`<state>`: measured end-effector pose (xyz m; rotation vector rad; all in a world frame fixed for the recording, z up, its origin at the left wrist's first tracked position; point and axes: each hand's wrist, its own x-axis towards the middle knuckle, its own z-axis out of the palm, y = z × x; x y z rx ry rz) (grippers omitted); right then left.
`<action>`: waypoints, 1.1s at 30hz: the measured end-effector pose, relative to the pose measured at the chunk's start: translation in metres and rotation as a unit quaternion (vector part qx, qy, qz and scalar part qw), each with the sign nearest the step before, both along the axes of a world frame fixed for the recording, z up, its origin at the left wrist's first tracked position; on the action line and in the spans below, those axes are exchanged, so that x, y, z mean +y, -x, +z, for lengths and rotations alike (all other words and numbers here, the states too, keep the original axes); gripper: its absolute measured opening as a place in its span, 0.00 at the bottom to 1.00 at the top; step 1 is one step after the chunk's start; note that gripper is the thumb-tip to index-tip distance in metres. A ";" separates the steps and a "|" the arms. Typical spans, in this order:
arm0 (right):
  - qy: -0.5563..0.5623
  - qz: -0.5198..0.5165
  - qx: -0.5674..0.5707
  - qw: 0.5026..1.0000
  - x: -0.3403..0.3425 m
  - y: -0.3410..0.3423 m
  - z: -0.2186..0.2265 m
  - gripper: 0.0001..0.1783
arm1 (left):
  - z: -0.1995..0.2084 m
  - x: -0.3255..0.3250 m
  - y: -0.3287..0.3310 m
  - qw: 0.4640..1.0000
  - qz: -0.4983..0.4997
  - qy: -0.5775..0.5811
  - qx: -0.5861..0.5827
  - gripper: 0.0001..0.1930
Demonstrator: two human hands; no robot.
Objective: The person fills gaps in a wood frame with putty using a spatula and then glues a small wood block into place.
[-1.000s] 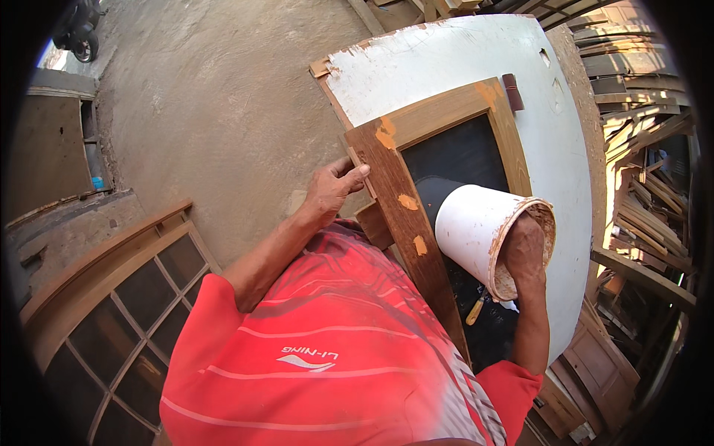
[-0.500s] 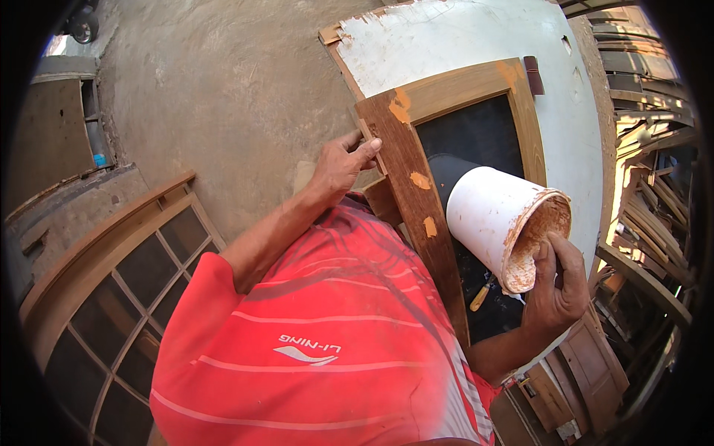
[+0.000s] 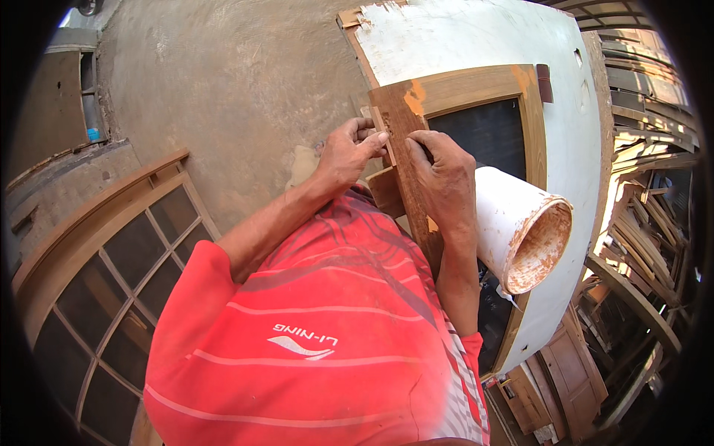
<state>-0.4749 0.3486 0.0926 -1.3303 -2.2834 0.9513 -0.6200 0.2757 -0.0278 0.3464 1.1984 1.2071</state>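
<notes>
A wooden frame (image 3: 476, 80) with a dark panel (image 3: 487, 134) lies on a white board, with orange filler patches (image 3: 415, 97) on its wood. At the frame's near-left edge, my left hand (image 3: 348, 154) pinches a thin wooden strip (image 3: 381, 128) between thumb and fingers. My right hand (image 3: 446, 175) is closed, its fingertips pressed together over the brown side rail; whatever they hold is hidden. Beyond my right wrist, a white bucket (image 3: 500, 212) lies on its side, its inner wall smeared with orange-brown paste.
The white board (image 3: 446, 41) carries a dark red roll (image 3: 544, 83) beside the frame. A gridded window frame (image 3: 111, 286) stands at left. Stacked timber (image 3: 643, 230) fills the right side, with wooden panels (image 3: 569, 357) lower right. A concrete wall or floor surface (image 3: 245, 74) spans the upper left.
My right hand has left the bucket's mouth and moved left to the frame's side rail, near my left hand. My left hand stays at the wooden strip.
</notes>
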 end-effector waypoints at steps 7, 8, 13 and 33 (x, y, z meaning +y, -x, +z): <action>-0.001 0.038 -0.049 0.998 0.014 0.016 -0.020 0.07 | -0.004 -0.003 0.000 1.000 0.000 -0.009 0.023 0.28; 0.001 0.041 -0.054 0.998 0.015 0.017 -0.024 0.07 | -0.003 -0.003 0.000 1.000 0.004 -0.009 0.018 0.28; -0.023 0.077 -0.074 0.994 0.019 0.022 -0.031 0.07 | -0.003 -0.002 -0.002 1.000 0.018 0.000 0.015 0.26; -0.040 0.098 -0.107 0.989 0.027 0.028 -0.038 0.06 | -0.008 0.004 -0.002 1.000 0.007 0.023 0.014 0.27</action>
